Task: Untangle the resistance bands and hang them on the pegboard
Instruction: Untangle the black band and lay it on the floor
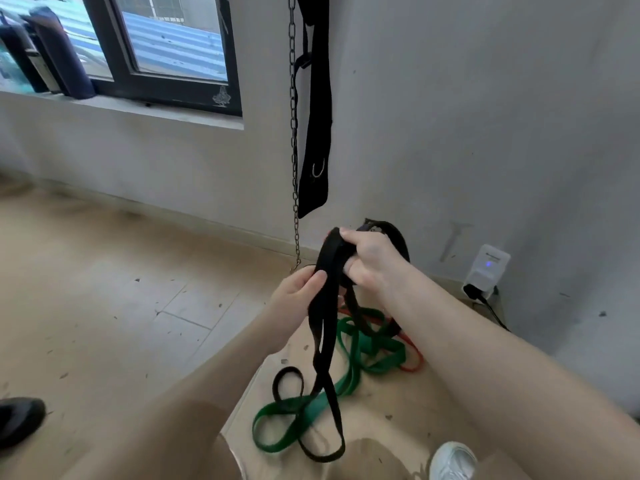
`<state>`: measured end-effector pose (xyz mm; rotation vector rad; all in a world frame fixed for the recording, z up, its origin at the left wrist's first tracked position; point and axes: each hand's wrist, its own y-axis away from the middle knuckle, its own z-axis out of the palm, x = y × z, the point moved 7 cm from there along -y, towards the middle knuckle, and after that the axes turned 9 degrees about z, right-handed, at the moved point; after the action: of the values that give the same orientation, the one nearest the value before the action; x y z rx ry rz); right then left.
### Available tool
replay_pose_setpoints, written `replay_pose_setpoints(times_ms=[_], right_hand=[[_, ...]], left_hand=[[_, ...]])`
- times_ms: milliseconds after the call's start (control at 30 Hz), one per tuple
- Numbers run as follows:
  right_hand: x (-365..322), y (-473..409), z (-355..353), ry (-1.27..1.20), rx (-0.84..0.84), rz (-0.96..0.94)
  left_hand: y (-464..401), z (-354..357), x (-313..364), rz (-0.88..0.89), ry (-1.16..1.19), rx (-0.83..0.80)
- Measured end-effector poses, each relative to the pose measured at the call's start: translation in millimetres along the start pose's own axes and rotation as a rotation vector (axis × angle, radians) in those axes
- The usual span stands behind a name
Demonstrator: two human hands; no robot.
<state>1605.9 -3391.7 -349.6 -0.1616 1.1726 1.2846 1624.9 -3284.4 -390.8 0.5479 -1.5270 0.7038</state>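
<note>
Both hands lift the black resistance band (323, 341) clear of the green band (349, 355) on the floor (104, 306): right hand (369, 259) fingers curl round its top loop, left hand (299, 294) pinches a strand below to separate it.

Black band (323, 327) in my hands: matt rubber, smooth, no sheen. Green band (353, 372) and red band (414, 365) on the floor: same dull rubber. Chain (294, 133) by the wall: dark metal links. Hanging strap (317, 109): black woven cloth with a shiny metal ring. Floor (104, 289): pale smooth tile, scuffed. Wall (485, 116): matt grey paint, marked. Plug-in unit (486, 268): glossy white plastic.
</note>
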Motion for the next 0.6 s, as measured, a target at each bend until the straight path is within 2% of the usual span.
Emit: replay_pose_setpoints(times_ms=[100, 167, 300, 367, 467, 600], right_hand=[[3, -10, 14, 0.056, -0.119, -0.017], [10, -17, 14, 0.173, -0.127, -0.036], [55, -40, -29, 0.535, 0.016, 0.081], [87, -44, -47, 0.719, -0.053, 0.114], [118, -42, -61, 0.970, -0.182, 0.005], [113, -48, -65, 1.005, -0.066, -0.233]], left_hand=[[-5, -10, 6, 0.076, 0.009, 0.065], [-9, -17, 1, 0.059, -0.024, 0.138], [-15, -32, -34, -0.132, 0.004, 0.317], [-21, -36, -51, -0.256, 0.073, 0.331], [-33, -34, -62, -0.344, 0.223, 0.322], [-46, -28, -55, -0.303, 0.447, 0.294]])
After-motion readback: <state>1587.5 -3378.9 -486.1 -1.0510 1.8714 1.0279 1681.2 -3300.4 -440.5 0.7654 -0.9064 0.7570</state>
